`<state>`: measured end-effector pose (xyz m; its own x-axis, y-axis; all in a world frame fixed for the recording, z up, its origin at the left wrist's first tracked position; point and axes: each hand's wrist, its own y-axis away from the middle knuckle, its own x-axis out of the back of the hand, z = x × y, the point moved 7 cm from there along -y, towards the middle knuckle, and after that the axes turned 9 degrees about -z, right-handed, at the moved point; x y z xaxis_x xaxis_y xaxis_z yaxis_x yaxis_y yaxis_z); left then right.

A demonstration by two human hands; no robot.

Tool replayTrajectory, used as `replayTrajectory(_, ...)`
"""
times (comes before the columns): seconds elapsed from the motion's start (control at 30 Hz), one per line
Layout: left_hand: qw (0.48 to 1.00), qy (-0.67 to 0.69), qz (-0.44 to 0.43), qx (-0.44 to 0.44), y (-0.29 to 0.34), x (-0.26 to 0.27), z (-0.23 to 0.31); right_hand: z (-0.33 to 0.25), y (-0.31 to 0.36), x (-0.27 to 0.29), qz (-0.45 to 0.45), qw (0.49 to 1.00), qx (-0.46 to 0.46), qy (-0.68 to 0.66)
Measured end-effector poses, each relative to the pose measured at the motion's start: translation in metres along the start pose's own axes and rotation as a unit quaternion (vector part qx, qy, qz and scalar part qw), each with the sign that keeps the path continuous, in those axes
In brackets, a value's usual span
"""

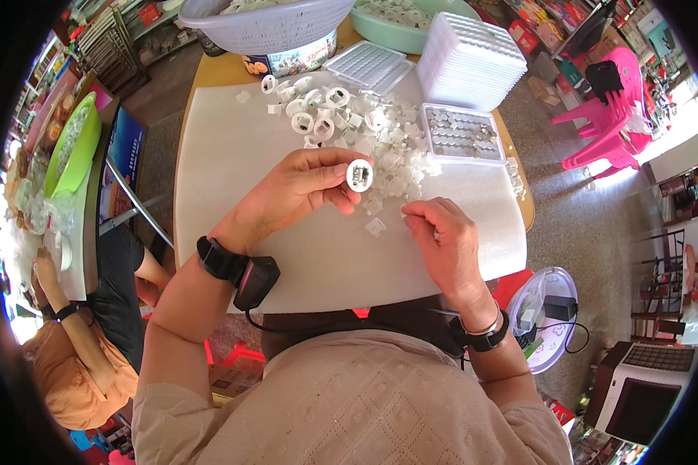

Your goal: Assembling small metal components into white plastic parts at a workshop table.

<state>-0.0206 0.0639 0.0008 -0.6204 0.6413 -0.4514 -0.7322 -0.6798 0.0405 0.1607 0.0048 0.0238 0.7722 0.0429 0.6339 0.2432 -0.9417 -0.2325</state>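
My left hand (pixel 306 184) holds a small round white plastic housing (pixel 359 176) between thumb and fingers. Its open face is turned up, with dark and metallic parts inside. My right hand (pixel 446 239) is closed in a pinch just to the right, apart from the housing. Something small and white may be at its fingertips, too little shows to name it. A loose white plastic piece (pixel 375 227) lies on the white table covering (pixel 318 267) between my hands. Beyond them spreads a heap of small white plastic pieces (pixel 392 159), with several round white housings (pixel 302 122) at its left.
At the far right, a clear tray (pixel 464 135) holds small metallic parts beside a tall stack of trays (pixel 473 60). A grey basket (pixel 267 29) and a green basin (pixel 411 27) stand at the back. Another person (pixel 85 356) sits at the left. A purple-white basin (pixel 554 341) is lower right.
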Motion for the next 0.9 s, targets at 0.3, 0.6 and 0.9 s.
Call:
replayTrajectory(0.3,1.0,-0.01,0.011,0.006,-0.001,0.002,-0.001,-0.02,-0.002,-0.02,-0.031,0.985,0.14,0.1)
replayTrajectory(0.6,1.0,-0.023,-0.005,0.017,0.001,-0.001,-0.003,-0.023,0.002,-0.016,0.018,0.986,0.14,0.085)
replayTrajectory(0.9,0.999,-0.006,-0.02,0.029,0.0,-0.013,-0.004,-0.041,-0.011,-0.005,0.104,0.986,0.129,0.003)
